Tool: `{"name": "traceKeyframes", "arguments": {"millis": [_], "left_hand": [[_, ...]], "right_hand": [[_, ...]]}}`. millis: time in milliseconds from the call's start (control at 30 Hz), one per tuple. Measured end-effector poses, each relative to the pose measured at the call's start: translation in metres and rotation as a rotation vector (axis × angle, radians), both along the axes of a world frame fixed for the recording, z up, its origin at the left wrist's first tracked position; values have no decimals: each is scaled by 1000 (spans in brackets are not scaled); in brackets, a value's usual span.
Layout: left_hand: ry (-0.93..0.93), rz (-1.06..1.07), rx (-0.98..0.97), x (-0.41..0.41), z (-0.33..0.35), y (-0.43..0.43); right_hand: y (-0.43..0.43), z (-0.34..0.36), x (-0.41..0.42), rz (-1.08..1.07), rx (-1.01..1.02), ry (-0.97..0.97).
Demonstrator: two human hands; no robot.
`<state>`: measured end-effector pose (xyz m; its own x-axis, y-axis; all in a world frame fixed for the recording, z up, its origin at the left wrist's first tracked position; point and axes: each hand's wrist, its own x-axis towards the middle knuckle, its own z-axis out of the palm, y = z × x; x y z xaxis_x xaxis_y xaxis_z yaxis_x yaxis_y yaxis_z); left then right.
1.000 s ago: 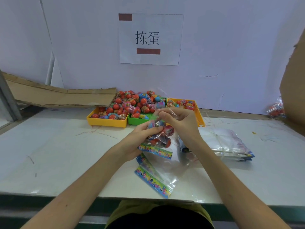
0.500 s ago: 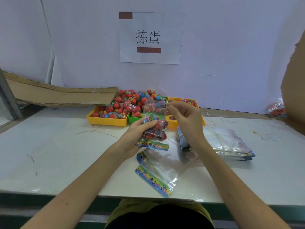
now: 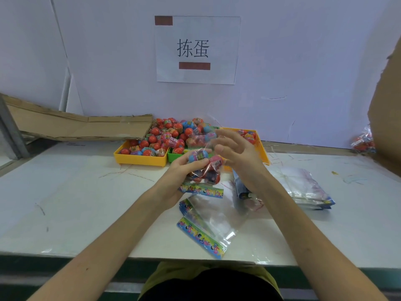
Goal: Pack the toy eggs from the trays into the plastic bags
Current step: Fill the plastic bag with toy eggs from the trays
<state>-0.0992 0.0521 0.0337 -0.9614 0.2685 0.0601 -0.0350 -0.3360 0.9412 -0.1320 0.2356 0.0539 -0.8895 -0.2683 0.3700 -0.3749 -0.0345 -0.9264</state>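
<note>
Just behind the hands, left point(image 3: 184, 172) gripping the filled bag point(image 3: 206, 170), right point(image 3: 236, 153) seemingly loose: heaped trays point(image 3: 141, 159).

White paper sign point(image 3: 196, 49) on the wall, black characters "拣蛋", print on bags and eggs unreadable

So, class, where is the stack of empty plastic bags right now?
In the head view, the stack of empty bags lies on the table to the right of the right hand, just in front of the right-hand yellow tray.

left hand point(image 3: 184, 170) grips filled bag point(image 3: 205, 170) | right hand point(image 3: 236, 153) loose
</note>
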Motion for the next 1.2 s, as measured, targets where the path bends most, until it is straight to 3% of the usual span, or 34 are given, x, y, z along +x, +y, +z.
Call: {"name": "traceKeyframes", "arguments": {"millis": [100,400,533,667,867,1033,1200], "left_hand": [[30,44,36,-1,1,0],[115,181,-31,-2,-1,6],[113,236,-32,-3,-1,3],[113,235,-28,-3,1,1],[179,322,-181,-6,-3,2],[176,433,-150,-10,-6,-2],[214,409,-141,-12,-7,-1]], "right_hand": [[-7,-6,0,-39,98,8],[-8,-6,1,-127,33,-29],[-7,-4,0,-89,-110,-158],[-8,-4,-1,-93,-98,-255],[-5,-4,-3,-169,-147,-200],[-5,-4,-5,-191,-140,-186],[-5,-6,-5,-182,-143,-160]]}}
